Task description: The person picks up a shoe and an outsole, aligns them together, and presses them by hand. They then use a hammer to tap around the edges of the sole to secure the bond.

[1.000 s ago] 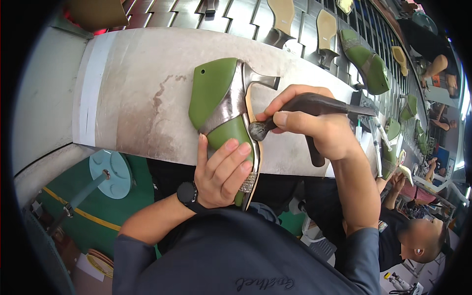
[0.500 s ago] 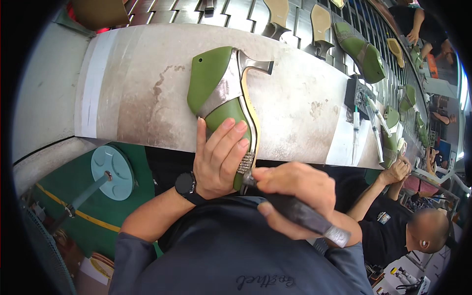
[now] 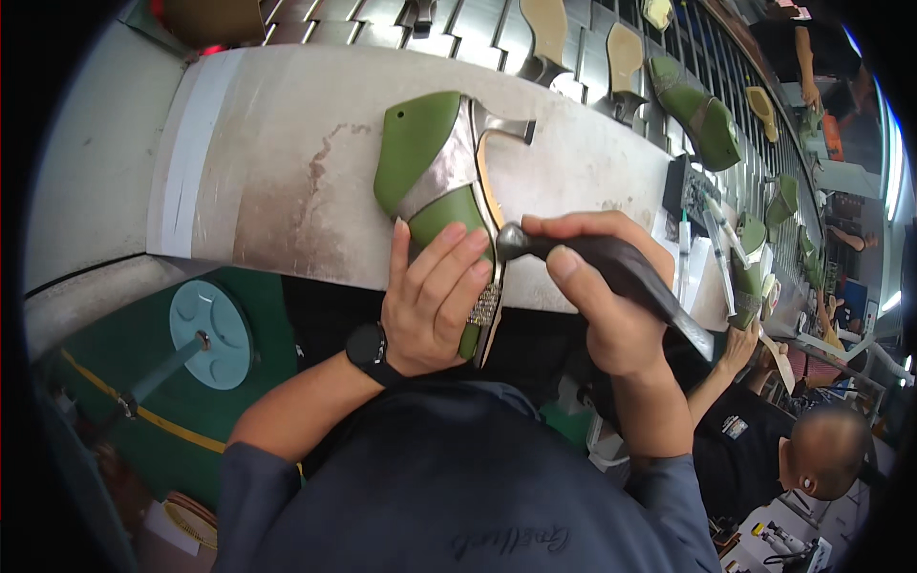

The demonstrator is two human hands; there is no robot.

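Observation:
A high-heeled shoe on a green shoe last [image 3: 413, 158] lies on its side across the bench edge. It has a silvery strap [image 3: 447, 170], a metallic heel [image 3: 506, 124] and a glittery band [image 3: 485, 306] near the toe. My left hand [image 3: 430, 310] is wrapped over its front part, fingers together, pressing it down. In my right hand [image 3: 621, 315] is a dark hammer [image 3: 621, 267]. Its rounded head meets the sole's edge, just beside my left fingertips. The sole's underside faces right and is mostly turned away.
Soles with heels [image 3: 626, 57] and another green last [image 3: 707, 119] lie on the metal conveyor beyond the bench [image 3: 287, 124]. Syringe-like applicators [image 3: 716, 248] sit by a black holder [image 3: 683, 186] at right. A co-worker [image 3: 755, 420] handles a shoe there. A round blue plate [image 3: 210, 334] stands lower left.
The hammer has moved up along the sole's edge, from near the toe to about mid-sole. My left hand keeps its hold on the shoe. The co-worker's hands have shifted.

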